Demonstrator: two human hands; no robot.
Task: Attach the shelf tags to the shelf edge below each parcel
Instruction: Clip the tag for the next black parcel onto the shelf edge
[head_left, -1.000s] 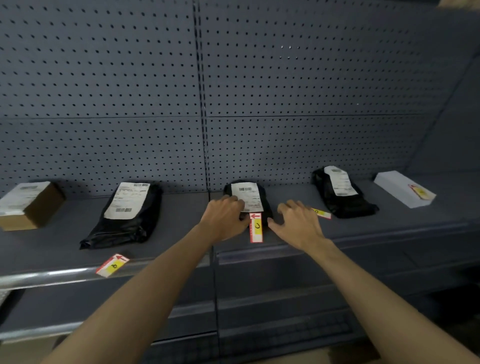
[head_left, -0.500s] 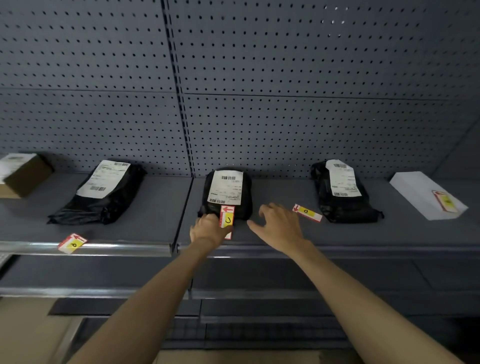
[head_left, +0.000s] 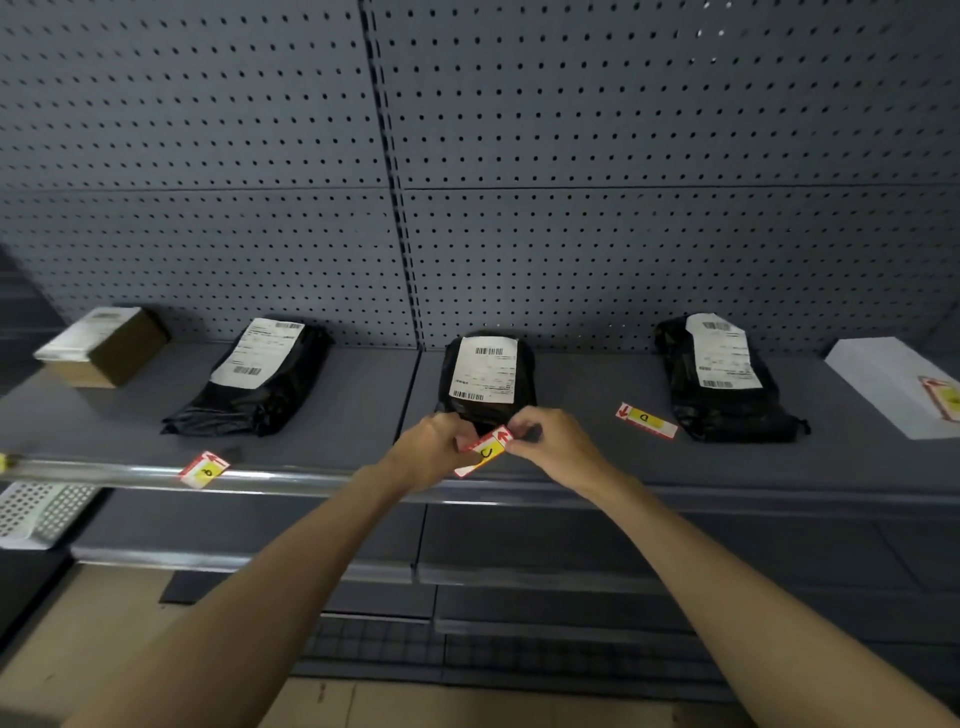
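In the head view, both hands meet at the centre of the frame over the front of the grey shelf (head_left: 519, 467). The left hand (head_left: 434, 449) and the right hand (head_left: 553, 441) each pinch one end of the shelf tag marked C (head_left: 485, 451), fingers curled and pressed onto it; the tag is tilted, with its red arrow end toward the upper right. It hangs just in front of the middle black parcel (head_left: 488, 379), above the shelf edge (head_left: 291, 480).

Half a second ago the left hand alone gripped this tag, which stood nearly upright, while the right hand lay open on the shelf with its fingers spread; the right hand has since closed in on the tag.

In the lower left of the frame, the tag marked B (head_left: 204, 469) lies across the shelf edge, below the left black parcel (head_left: 254, 379). To the right of centre, the tag marked D (head_left: 647, 420) lies flat on the shelf just beside the right black parcel (head_left: 722, 384). Neither has moved.

At the far left sits a cardboard box (head_left: 101, 345). At the far right a white box (head_left: 893, 384) carries another tag (head_left: 945, 397) on top. The pegboard wall (head_left: 467, 156) fills the upper frame.
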